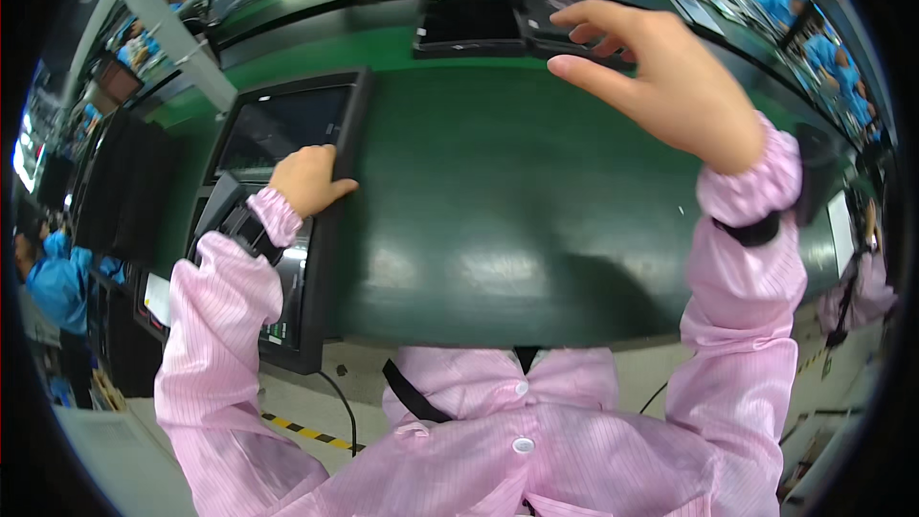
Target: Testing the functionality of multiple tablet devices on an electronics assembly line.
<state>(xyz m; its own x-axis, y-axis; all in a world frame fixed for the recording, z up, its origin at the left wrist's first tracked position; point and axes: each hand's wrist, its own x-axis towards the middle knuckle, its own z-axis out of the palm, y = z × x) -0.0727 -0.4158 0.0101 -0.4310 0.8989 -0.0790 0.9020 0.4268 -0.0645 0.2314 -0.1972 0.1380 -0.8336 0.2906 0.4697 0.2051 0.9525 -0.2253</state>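
Note:
My left hand [304, 180] rests on a black two-part tray [352, 124] at the left of the bench, its thumb stretched out over the inner edge. No held thing shows in it, and its fingertips are partly hidden. A dark flat screen panel [287, 129] lies in the tray's far part. Beside my left wrist is a black angular device [220, 199]. Raised over the far right of the bench, my right hand [661, 77] is open, thumb and fingers apart, with nothing in it. Just beyond its fingertips lies a dark flat panel [546, 29], partly covered by the hand.
Another black flat panel [469, 21] lies at the back on the green bench top [479, 163]. Black stacked trays [124, 187] stand at the far left. A grey post [177, 33] rises behind the left tray. A cable [345, 402] hangs below the bench edge. People in blue work beyond.

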